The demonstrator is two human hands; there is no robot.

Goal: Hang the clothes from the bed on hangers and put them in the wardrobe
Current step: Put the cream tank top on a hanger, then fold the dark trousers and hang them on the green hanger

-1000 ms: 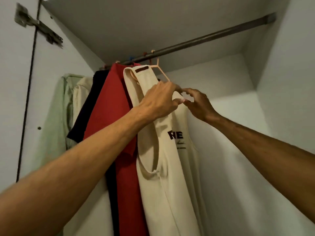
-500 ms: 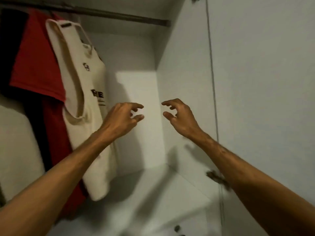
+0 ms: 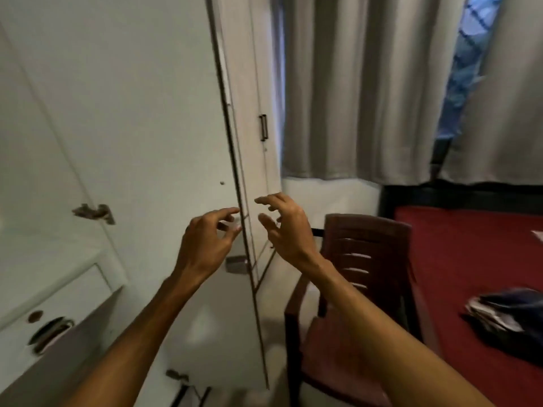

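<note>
Shows 2 bare hands, the left hand (image 3: pixel 205 245) and the right hand (image 3: pixel 289 230), both slender. Bares both forearms (image 3: pixel 141 333), lean and uncovered as far as can be seen. Shows faint tendon ridges along the right wrist (image 3: pixel 313 261).

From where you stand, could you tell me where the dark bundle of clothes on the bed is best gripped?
Probably its near left edge, where lighter folds stick out of the dark clothes bundle. It lies low and crumpled on the red bed, so come down from above on the chair side and pinch through the layers. The left hand and right hand are empty.
</note>
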